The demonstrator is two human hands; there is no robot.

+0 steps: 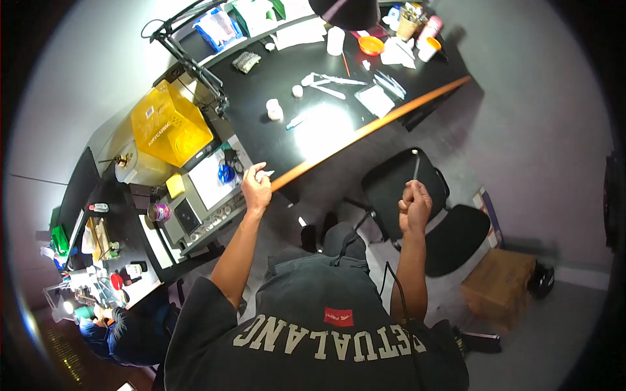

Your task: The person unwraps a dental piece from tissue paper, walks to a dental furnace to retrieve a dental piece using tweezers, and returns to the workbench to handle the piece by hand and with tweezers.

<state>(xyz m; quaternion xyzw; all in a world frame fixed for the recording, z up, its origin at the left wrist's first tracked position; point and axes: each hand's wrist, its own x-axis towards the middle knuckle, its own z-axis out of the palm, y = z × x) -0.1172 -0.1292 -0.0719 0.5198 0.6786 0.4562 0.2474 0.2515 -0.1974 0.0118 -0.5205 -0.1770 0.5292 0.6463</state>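
Note:
My left hand point(256, 189) is closed near the desk's front left corner. Its fingers pinch a small white pointed piece point(266, 174), whose kind I cannot make out. Out to the right, above a black chair point(401, 173), my right hand point(415, 205) is wrapped round a thin grey stick with a pale tip point(417, 164), held upright. On the black desk point(261, 85) lie a white jar point(274, 109), a small round pale pot point(297, 91), several slim white tools point(329, 81) and a white pad point(375, 101) with thin sticks beside it.
A yellow-covered machine point(171, 127) stands left of the desk, beside a grey drawer unit point(189, 218). A lamp arm point(189, 65) reaches over the desk. A cardboard box point(499, 287) sits on the floor at right. Another person point(130, 332) works at a bench, lower left.

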